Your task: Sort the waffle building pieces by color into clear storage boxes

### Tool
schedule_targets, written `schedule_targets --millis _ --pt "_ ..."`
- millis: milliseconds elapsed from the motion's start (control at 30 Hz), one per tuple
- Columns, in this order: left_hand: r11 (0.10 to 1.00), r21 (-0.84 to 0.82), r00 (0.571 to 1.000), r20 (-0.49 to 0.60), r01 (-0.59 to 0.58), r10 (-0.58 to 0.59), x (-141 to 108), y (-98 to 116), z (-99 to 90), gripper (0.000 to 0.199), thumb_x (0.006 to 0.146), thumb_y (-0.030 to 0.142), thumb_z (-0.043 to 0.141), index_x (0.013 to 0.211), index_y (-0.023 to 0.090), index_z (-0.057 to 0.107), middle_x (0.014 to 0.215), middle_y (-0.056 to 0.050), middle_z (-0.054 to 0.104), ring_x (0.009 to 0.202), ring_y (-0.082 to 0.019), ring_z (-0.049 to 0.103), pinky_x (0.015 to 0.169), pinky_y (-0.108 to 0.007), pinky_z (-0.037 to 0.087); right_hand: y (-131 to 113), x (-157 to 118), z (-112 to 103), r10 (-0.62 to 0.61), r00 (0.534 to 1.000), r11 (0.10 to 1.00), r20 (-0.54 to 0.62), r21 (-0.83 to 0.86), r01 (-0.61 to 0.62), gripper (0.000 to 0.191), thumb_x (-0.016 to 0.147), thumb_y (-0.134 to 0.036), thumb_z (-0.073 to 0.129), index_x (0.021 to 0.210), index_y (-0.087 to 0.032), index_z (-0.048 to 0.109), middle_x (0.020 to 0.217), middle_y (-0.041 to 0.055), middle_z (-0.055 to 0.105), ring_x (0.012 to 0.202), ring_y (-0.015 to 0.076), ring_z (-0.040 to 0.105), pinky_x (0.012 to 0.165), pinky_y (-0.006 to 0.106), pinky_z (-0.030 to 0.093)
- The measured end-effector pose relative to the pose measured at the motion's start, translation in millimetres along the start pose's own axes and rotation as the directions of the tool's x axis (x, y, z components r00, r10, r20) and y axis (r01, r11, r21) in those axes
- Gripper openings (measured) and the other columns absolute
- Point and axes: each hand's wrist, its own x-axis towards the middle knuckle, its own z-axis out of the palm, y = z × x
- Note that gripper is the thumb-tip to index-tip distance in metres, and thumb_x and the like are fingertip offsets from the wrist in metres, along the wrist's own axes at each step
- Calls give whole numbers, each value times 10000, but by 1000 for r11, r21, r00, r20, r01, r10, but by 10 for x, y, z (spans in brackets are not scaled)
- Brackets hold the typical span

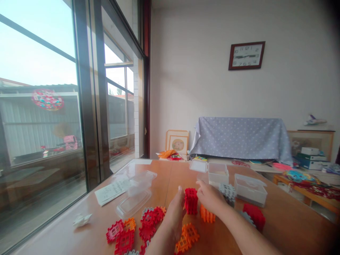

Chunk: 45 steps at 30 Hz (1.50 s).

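Observation:
A stack of red interlocking plastic squares (191, 201) stands upright on the table between my two hands. My left hand (174, 216) is against its left side, thumb pointing up, with the other fingers partly hidden. From the right, my right hand (209, 196) has bent fingers at the stack's upper edge. Orange squares (207, 214) stand in a stack just below my right hand. Grey squares (227, 193) form another stack beyond my right wrist. Loose orange squares (188, 236) lie near my left wrist, and loose red squares (124, 241) are spread further left.
A red stack (256, 216) lies right of my right forearm. Clear plastic boxes (251, 191) stand at the back right. A transparent lid (134, 203), paper sheets (113, 191) and a crumpled white wrapper (81, 219) are on the left, beside the window.

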Motion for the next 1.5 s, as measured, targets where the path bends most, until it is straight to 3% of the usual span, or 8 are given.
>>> schedule_targets --millis 433,600,700,900,1033,1200,1367,1500 --pt "1000 16 1000 8 -4 4 -61 45 73 819 894 786 374 1501 242 454 1644 -95 323 1537 -258 241 1228 -422 235 -100 -27 -41 34 999 996 -2 -85 -34 488 859 -161 503 1336 -195 597 1152 143 756 1067 276 695 847 339 443" --pt "999 23 997 -71 -34 36 -59 57 16 797 857 799 436 1384 211 552 1558 -145 456 1457 -276 398 1131 -389 360 -193 -242 -182 -14 999 998 -48 -56 11 424 891 -182 486 1297 -215 603 1098 99 753 1041 248 676 817 304 423" --pt "982 177 984 -149 -71 99 -73 96 -12 634 850 720 529 1153 176 648 1315 -168 646 1221 -295 595 987 -392 444 -197 -487 -256 -77 997 996 -12 54 77 336 904 -205 494 1195 -257 653 1020 42 760 958 205 681 768 264 417" --pt "814 558 977 -32 -159 212 -190 108 -38 146 722 326 726 778 211 657 714 -21 654 768 -226 608 756 -324 450 -21 -1048 -442 -93 962 964 257 266 22 308 854 -261 582 1135 -273 709 885 19 754 805 201 671 710 263 447" --pt "571 774 959 170 -273 229 -335 77 -76 235 616 228 760 841 272 709 856 -42 696 833 -280 621 845 -381 443 -19 -1349 -606 -245 883 948 401 288 133 608 699 -314 791 1294 -338 671 1317 65 669 1202 305 590 1007 359 450" --pt "345 895 955 227 -282 192 -376 47 -69 379 489 141 758 841 274 709 981 -89 693 952 -363 619 894 -455 443 -112 -1462 -476 -275 749 960 603 206 187 513 866 -289 643 1361 -423 619 1498 32 552 1371 317 488 1145 448 363" --pt "280 917 954 243 -284 173 -304 -29 -62 354 468 133 745 793 256 679 925 -87 677 920 -346 616 865 -442 454 -66 -1384 -310 -339 780 939 525 240 247 428 848 -342 681 1273 -395 684 1311 64 661 1195 315 598 1022 402 469" --pt "193 935 949 269 -298 162 -271 -34 -64 336 543 148 713 863 242 671 982 -109 665 891 -320 609 784 -397 449 -85 -1370 -314 -264 841 960 472 214 181 404 831 -333 673 1234 -328 704 1176 86 684 1095 301 627 934 375 493"
